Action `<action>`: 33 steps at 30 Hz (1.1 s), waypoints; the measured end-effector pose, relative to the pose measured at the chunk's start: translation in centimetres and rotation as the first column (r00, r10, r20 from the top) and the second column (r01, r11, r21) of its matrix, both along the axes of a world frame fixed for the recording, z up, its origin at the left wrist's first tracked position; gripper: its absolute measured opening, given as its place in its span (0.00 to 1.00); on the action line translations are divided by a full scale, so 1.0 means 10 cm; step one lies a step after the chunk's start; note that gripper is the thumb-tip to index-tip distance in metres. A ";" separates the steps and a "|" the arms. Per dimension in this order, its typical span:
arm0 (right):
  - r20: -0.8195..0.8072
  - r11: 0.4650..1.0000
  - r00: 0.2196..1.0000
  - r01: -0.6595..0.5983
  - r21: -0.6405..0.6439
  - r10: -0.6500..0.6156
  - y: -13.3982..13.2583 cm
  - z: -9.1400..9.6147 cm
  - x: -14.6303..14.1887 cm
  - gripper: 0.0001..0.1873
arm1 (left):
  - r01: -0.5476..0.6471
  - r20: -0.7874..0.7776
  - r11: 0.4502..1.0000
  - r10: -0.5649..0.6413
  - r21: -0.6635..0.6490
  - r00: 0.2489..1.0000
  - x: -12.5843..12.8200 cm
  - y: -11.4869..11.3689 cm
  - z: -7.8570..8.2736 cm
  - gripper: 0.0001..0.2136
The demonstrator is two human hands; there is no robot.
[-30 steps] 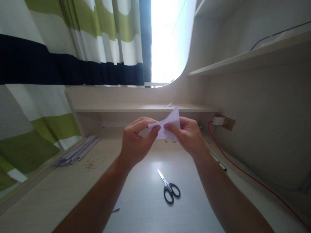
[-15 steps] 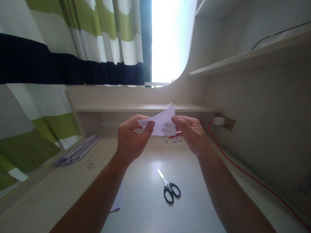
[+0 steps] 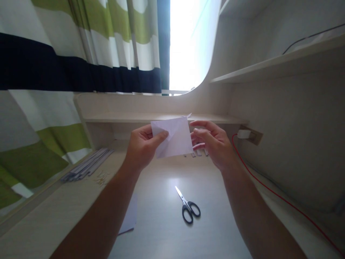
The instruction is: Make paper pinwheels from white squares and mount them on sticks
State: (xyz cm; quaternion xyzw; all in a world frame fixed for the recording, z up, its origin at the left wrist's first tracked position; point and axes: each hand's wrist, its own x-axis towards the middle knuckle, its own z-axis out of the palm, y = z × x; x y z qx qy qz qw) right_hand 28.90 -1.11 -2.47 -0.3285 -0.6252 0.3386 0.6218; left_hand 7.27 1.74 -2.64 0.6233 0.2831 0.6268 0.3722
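In the head view, scissors (image 3: 187, 208) lie on the table (image 3: 161, 246). Beyond the scissors, raised in the air, a white paper (image 3: 176, 138) is pinched under the thumb of the left hand (image 3: 144, 145). Beyond the scissors and to their right, the right hand (image 3: 211, 144) has its fingers loosely spread beside the paper; contact is unclear.

Matt paper sheet (image 3: 176, 135), shiny metal scissor blades (image 3: 180, 194), smooth desktop (image 3: 161, 201), cloth curtain (image 3: 121, 50)
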 end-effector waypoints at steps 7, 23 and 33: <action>0.169 0.992 0.978 0.118 0.035 -0.122 -0.02 -0.02 -0.02 0.20 | -0.115 -0.151 0.993 0.120 0.038 0.981 -0.05 0.09 0.03 0.12; 0.944 0.840 0.175 0.431 -0.329 0.280 -0.34 -1.22 -0.07 0.07 | 0.194 -0.223 0.824 -0.357 -0.532 0.907 -0.34 0.08 -0.99 0.15; 0.821 0.763 0.446 0.368 -0.532 0.357 -0.03 -1.37 0.29 0.07 | 0.184 -0.121 0.711 -0.355 -0.679 0.927 -0.61 0.02 -1.17 0.12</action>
